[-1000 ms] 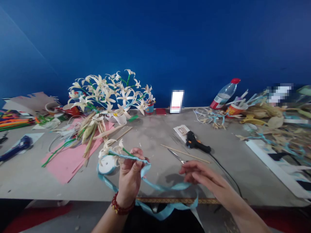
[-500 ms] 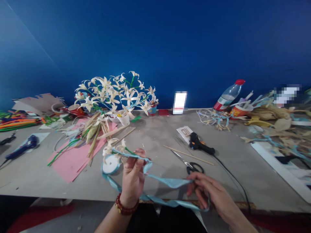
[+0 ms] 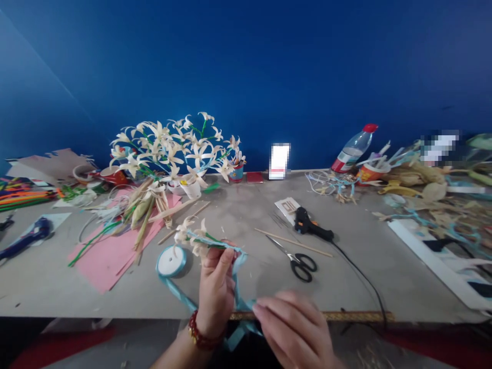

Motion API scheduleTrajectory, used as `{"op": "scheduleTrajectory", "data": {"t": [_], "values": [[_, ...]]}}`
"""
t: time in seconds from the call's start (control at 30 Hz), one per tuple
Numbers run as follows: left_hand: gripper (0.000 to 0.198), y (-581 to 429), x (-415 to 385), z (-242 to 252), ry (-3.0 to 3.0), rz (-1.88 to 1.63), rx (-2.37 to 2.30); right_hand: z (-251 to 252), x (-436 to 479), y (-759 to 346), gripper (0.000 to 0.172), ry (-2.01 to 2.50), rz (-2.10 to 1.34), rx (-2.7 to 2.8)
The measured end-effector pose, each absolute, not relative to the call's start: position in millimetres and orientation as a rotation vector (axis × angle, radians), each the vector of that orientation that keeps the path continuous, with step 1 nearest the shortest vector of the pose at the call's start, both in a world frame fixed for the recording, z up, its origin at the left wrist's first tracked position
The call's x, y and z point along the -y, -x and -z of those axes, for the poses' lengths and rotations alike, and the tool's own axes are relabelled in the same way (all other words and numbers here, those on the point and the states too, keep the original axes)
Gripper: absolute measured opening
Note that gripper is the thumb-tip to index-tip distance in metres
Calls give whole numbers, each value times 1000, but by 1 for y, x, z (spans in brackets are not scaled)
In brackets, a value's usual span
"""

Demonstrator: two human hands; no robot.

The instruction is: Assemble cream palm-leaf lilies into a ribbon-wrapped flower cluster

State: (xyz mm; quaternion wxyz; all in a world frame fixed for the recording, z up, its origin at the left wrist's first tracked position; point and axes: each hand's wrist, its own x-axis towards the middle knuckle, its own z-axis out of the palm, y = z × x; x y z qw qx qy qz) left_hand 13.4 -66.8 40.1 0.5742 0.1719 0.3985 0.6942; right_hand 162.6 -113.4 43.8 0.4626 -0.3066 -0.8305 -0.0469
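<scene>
My left hand [image 3: 219, 277] is closed on a stem of cream flowers [image 3: 192, 237], near the table's front edge. Light blue ribbon [image 3: 239, 279] wraps the stem and hangs down from the fingers. Lower right, my right hand [image 3: 294, 325] pinches the ribbon between thumb and fingers, slightly blurred. Left of my left hand lies the ribbon spool [image 3: 171, 260], its loose tail running under my wrist. Black-handled scissors [image 3: 302, 265] rest on the table beyond my right hand.
A black glue gun [image 3: 313, 225] and a thin stick [image 3: 292, 242] lie beyond the scissors. Cream flowers in a white cup [image 3: 192, 188] stand at the back. Pink paper [image 3: 100, 261] lies left; a tilted bottle [image 3: 352, 148] and a white power strip [image 3: 434, 269] are right.
My right hand has moved left and nearer, closer to my left hand, and the stretched ribbon now hangs down. The scissors' handles are uncovered. The view has shifted slightly.
</scene>
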Motion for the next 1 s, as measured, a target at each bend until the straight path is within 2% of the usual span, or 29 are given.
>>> {"op": "scheduleTrajectory", "data": {"t": [0.17, 0.33, 0.7, 0.87, 1.0], "values": [[19, -21, 70, -44, -390, -1616, -900, -56, 87, -152, 19, 982, 309, 1943], [13, -29, 73, -44, -383, -1597, -842, -56, 75, -145, 14, 933, 400, 1910], [11, -29, 78, -38, -594, -1625, -894, -63, 72, -157, 14, 799, 327, 1929], [9, -28, 78, -34, -820, -1661, -929, -74, 73, -162, 19, 806, 108, 1938], [8, -22, 79, -33, -948, -1626, -910, -75, 67, -170, 18, 869, -387, 1801]]}}
